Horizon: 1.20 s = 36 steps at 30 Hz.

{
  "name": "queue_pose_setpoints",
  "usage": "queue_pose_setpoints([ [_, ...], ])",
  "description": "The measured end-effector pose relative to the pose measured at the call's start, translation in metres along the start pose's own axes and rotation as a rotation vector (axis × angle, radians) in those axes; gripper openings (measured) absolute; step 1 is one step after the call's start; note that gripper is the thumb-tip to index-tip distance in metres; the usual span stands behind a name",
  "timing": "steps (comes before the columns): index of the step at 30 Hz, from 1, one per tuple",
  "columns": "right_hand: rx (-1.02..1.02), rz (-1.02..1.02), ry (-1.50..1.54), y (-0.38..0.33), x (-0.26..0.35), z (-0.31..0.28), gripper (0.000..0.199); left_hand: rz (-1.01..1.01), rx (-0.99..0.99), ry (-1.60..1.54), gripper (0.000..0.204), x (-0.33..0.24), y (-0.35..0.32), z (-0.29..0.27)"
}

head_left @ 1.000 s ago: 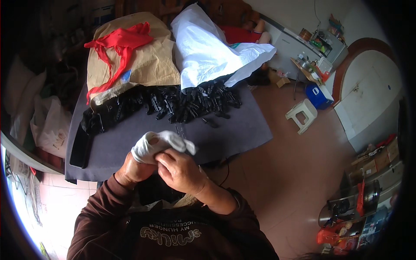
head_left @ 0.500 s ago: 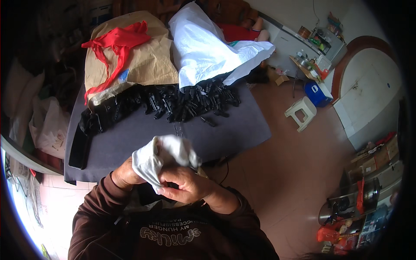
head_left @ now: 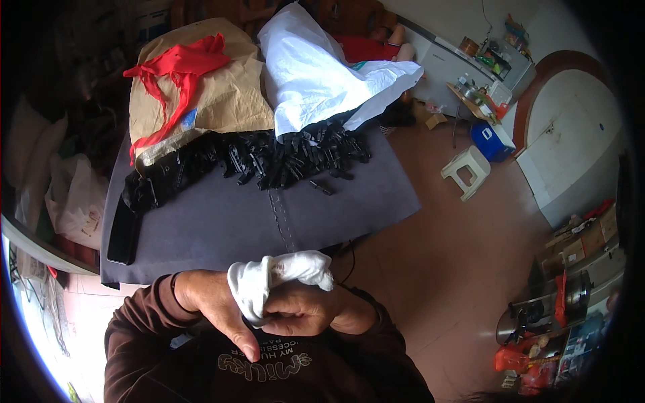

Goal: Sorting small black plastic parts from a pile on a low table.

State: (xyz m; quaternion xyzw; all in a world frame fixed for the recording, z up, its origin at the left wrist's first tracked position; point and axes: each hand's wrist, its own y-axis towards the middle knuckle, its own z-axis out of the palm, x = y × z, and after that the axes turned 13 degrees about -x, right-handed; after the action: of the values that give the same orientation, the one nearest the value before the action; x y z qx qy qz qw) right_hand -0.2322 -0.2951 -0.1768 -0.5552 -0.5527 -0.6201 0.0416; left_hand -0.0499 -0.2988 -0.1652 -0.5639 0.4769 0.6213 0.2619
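A white cloth (head_left: 259, 285), perhaps a glove, is wrapped around the front of my left hand (head_left: 211, 300). The cloth hides those fingers, while the thumb stretches out straight, apart from it. My right hand (head_left: 300, 310) is closed on the cloth's edge, its fingers curled and partly hidden. A loose end of the cloth flops over the right knuckles. Both hands are in front of my chest, at the near edge of a grey-covered table (head_left: 201, 225). Farther back on it lies a heap of small black pieces (head_left: 259, 161), with one loose black piece (head_left: 321, 187) in front.
Behind the heap lie a brown paper sack (head_left: 232, 91) with a red cloth (head_left: 181, 60) on it and a white sack (head_left: 312, 80). A black phone-like slab (head_left: 121, 238) rests at the table's left. A stool (head_left: 465, 173) and blue box (head_left: 492, 141) stand right. A person in red (head_left: 369, 49) is behind.
Both hands have come down toward my chest. The white cloth, held up and loose before, now sits wrapped around the left hand's front, and the left thumb has come into sight.
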Motion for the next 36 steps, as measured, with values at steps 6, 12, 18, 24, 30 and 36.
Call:
queue_pose_setpoints([
  [6,-0.293,-0.042,-0.484,0.005,-0.012,0.027,0.033,0.194,-0.609,-0.404,0.105,0.001,0.028,-0.012],
  [12,-0.717,0.467,0.109,0.001,-0.04,-0.011,0.018,0.339,-0.892,-0.977,0.09,0.02,0.02,-0.025],
  [18,-0.728,0.515,0.309,-0.003,-0.062,-0.016,0.022,0.401,-0.947,-1.042,0.089,0.016,0.026,-0.023],
  [24,-0.476,0.509,0.459,-0.008,-0.078,-0.004,0.02,0.397,-0.86,-1.035,0.088,0.029,0.021,-0.02],
  [30,-0.28,0.264,-0.252,0.001,-0.056,0.025,0.01,0.287,-0.623,-0.483,0.117,-0.007,0.043,-0.019],
  [36,-0.353,0.243,-0.7,0.0,-0.042,0.005,0.007,0.247,-0.969,-0.457,0.107,0.035,0.025,-0.021],
])
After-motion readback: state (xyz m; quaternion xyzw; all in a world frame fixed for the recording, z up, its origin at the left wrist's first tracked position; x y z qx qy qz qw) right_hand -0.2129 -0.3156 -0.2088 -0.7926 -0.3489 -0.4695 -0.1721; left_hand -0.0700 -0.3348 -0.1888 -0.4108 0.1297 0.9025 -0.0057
